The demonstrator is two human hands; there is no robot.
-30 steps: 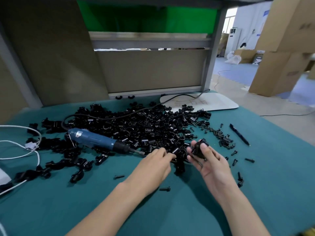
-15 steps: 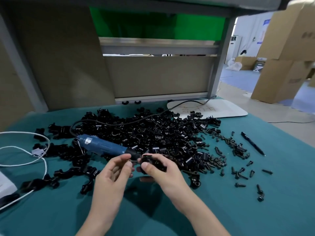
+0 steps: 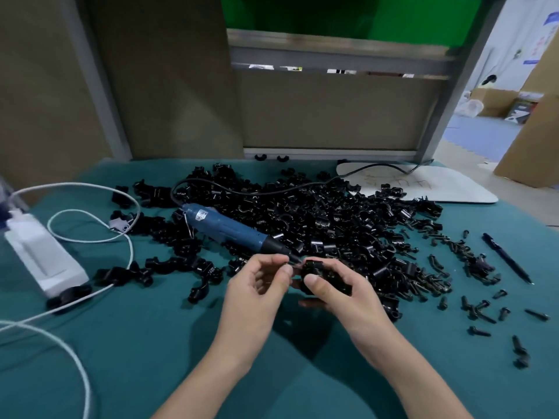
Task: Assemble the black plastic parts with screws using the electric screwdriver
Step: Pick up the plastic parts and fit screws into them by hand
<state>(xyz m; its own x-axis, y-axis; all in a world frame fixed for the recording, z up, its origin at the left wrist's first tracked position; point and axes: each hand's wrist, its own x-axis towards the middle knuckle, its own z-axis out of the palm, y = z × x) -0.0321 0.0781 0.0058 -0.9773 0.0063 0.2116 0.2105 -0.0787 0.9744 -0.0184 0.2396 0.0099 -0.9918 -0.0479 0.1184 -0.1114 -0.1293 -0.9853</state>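
My right hand (image 3: 341,293) grips a black plastic part (image 3: 322,272) just above the green cloth, thumb on top. My left hand (image 3: 257,285) is next to it, its fingertips pinching something small and dark at the part's left side; it looks like a screw but is too small to tell. The blue electric screwdriver (image 3: 230,232) lies on the pile of black plastic parts (image 3: 317,219), its tip pointing at my hands. Loose black screws (image 3: 481,306) are scattered to the right.
A white power adapter (image 3: 42,255) with white cables (image 3: 90,234) sits at the left. A black pen (image 3: 505,257) lies at the right, a white board (image 3: 423,189) behind the pile. Grey partition panels close the table's far side.
My right hand carried the black part from the right of the pile to the middle, and my left hand came to meet it. The view shifted right and closer.
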